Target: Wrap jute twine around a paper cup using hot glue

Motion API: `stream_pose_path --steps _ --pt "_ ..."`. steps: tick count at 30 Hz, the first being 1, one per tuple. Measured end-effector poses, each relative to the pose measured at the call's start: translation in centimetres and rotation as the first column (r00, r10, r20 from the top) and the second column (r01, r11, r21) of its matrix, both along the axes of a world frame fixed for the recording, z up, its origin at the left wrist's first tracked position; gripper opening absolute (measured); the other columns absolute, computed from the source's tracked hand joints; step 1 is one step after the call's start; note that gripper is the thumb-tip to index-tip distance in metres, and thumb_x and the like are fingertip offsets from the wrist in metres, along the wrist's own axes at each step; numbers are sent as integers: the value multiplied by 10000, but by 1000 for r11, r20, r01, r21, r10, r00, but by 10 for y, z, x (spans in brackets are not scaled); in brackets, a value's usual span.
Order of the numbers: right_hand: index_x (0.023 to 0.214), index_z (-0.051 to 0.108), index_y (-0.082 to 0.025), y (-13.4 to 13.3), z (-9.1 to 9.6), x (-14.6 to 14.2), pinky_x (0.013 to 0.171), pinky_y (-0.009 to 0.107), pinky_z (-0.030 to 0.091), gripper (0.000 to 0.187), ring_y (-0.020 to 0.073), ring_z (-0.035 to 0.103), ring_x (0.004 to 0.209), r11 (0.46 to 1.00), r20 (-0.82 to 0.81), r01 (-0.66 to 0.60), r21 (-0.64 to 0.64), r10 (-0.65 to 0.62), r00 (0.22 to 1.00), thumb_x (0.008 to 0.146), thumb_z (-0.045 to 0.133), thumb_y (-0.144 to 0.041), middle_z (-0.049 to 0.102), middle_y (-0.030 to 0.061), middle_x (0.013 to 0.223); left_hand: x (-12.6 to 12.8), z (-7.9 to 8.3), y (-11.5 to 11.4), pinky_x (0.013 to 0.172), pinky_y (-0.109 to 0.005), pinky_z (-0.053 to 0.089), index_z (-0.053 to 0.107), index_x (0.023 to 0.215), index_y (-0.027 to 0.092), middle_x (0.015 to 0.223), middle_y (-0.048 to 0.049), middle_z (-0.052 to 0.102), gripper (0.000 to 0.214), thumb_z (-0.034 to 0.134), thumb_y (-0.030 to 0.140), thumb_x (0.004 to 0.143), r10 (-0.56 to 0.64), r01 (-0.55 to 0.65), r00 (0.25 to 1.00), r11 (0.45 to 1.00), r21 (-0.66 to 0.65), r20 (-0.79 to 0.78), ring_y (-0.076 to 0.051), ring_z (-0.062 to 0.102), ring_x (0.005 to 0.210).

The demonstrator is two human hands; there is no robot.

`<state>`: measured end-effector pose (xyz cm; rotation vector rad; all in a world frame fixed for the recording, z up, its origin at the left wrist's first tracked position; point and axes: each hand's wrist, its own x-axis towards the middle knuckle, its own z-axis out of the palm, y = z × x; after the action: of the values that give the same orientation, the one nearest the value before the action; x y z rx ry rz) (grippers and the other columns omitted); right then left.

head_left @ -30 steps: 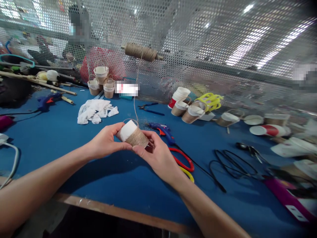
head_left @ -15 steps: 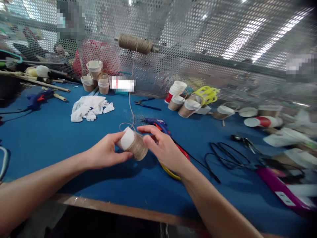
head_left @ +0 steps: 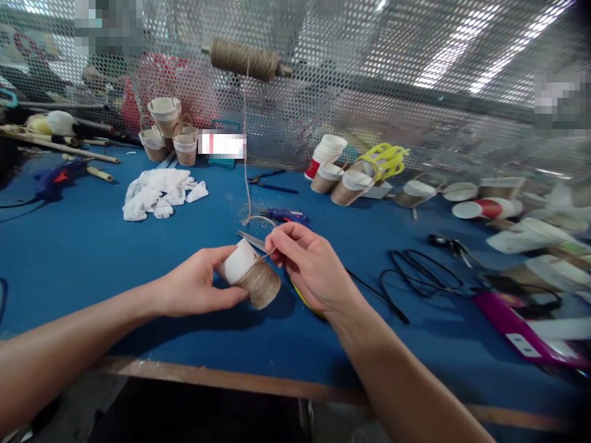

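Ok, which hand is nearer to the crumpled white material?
Left. The left hand, gripping the twine-wrapped cup, is on the near side of the white material, slightly right; the right hand, pinching the twine, is farther right.

Cup in hand (head_left: 261, 284): 1. Twine spool (head_left: 242, 58): 1. Glue guns (head_left: 48, 183): 2. Pliers (head_left: 279, 188), scissors (head_left: 253, 240): 1 pair each. Handled cups (head_left: 186, 152), back left: 3. Power strip (head_left: 496, 314): 1
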<state>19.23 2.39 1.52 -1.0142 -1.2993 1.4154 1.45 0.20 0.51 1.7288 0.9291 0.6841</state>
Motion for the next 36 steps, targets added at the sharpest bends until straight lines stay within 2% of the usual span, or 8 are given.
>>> stream_pose_path --steps 7,11,15,19,24,31,36 --pt "685 577 -185 -2 0 4 593 224 371 111 70 459 596 990 -76 -131 -44 127 989 701 658 -260 562 -34 687 -1 0 0 617 -222 450 558 923 124 751 -11 593 227 590 184 707 -40 41 999 997 -68 24 -130 540 666" --pt "687 591 -194 -3 0 6 627 245 401 104 88 489 623 983 -8 -180 -30 180 984 686 670 -262 558 -31 680 -1 1 -1 617 -224 443 558 912 123 738 -5 573 219 594 191 707 -49 53 998 994 -92 39 -126 525 660" --pt "718 605 -195 -2 -1 9 595 251 404 143 102 498 625 979 134 -204 12 201 970 680 679 -311 567 -19 696 -1 2 -1 613 -225 444 560 925 125 739 -8 574 235 597 199 705 -48 52 998 995 -91 39 -129 527 661" --pt "692 588 -189 -3 -1 10 536 243 381 157 96 463 569 975 277 -198 96 165 946 715 646 -332 541 -22 639 -2 1 0 597 -220 439 561 916 124 720 -4 566 233 601 200 699 -40 44 998 995 -84 46 -124 518 641" --pt "687 546 -184 -4 1 10 537 239 379 169 91 445 564 960 388 -202 194 114 914 770 584 -327 513 -25 632 -1 1 1 607 -224 439 556 909 121 725 -4 568 226 600 193 700 -33 36 999 997 -75 41 -125 523 653" --pt "683 522 -180 -6 2 9 512 237 369 210 95 431 558 964 462 -201 172 101 881 785 549 -361 495 -20 633 0 0 1 649 -245 452 557 928 115 768 -22 584 223 582 193 720 -46 46 999 999 -9 -8 -145 542 700" --pt "673 510 -173 -7 1 8 505 227 365 219 85 425 551 970 459 -179 164 85 884 778 559 -359 496 -23 632 -1 -2 1 653 -236 453 558 927 109 780 -26 587 222 579 197 725 -37 38 999 999 38 -19 -144 540 711"
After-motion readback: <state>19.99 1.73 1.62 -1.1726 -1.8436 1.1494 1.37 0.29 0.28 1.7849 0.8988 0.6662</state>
